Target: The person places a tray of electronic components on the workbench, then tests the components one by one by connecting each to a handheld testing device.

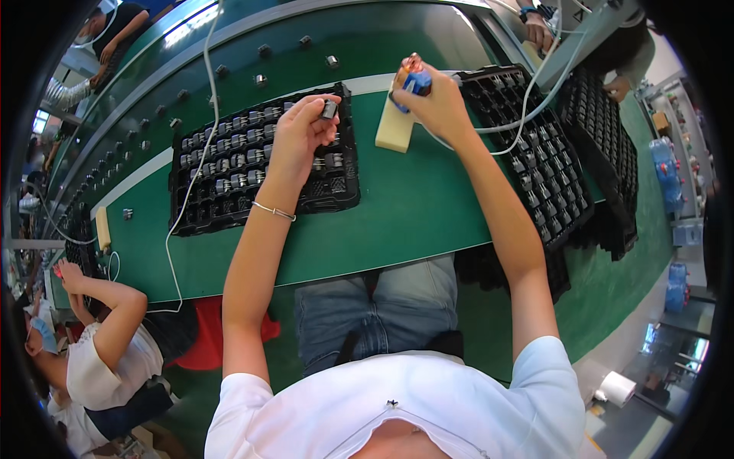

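Note:
My left hand [300, 138] pinches a small dark metal part [329, 109] between thumb and fingertips. It is raised over the right half of a black compartment tray [336, 200], where rows of similar silver-and-black parts sit. To the right, my right hand [440, 103] is wrapped round a blue hand tool [417, 81] with an orange-red top; its exact kind is partly hidden by the fingers. Beneath that hand lies a long cream block [394, 131] on the green tabletop [413, 206]. A pale hose [489, 131] runs up close to the right hand.
Another filled black tray [541, 180] lies at the right edge, beside stacked trays [600, 134]. Loose parts stand on the green strip [290, 65] beyond the table. A white cable [206, 130] crosses the left tray. Co-workers sit at left and stand at the far side.

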Available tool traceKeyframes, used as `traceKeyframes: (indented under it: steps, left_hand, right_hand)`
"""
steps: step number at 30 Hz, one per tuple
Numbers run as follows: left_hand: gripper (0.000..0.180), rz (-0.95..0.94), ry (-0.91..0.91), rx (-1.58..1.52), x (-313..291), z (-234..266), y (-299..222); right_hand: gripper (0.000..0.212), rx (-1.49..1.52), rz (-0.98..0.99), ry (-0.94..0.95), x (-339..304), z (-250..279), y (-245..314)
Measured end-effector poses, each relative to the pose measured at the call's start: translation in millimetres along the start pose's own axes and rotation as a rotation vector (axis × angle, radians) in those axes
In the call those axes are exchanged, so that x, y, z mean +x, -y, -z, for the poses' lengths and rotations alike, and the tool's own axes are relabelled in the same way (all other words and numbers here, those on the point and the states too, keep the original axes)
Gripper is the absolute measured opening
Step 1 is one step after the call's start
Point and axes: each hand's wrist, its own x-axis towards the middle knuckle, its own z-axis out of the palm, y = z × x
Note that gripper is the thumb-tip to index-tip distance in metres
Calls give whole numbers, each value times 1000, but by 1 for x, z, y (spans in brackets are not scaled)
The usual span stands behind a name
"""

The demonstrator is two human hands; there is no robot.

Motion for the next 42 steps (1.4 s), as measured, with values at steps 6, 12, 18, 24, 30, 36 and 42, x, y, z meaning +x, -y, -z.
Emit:
traceKeyframes:
  steps: [6,12,18,24,30,36,42]
  left_hand:
    - [20,13,14,-186,6,13,3]
    - [16,-11,-52,-130,6,4,5]
    - [20,-46,-85,-87,-1,8,0]
    - [20,-176,-54,240,-4,-8,-3]
    - [22,-200,-45,398,-13,-22,-6]
    - [24,-143,43,403,-21,-20,-11]
    - [27,-187,158,452,-28,-15,-17]
  right_hand:
    - [41,-237,125,-105,90,-30,-24]
    - [48,-572,81,-99,122,-47,-37]
    - [42,-460,141,-18,107,-43,-7]
    - [27,527,-151,272,12,-19,49]
    - [33,806,-264,410,-7,-18,26]
    - [42,1024,-328,567,-20,-14,29]
    - [43,1028,-295,707,-29,-2,22]
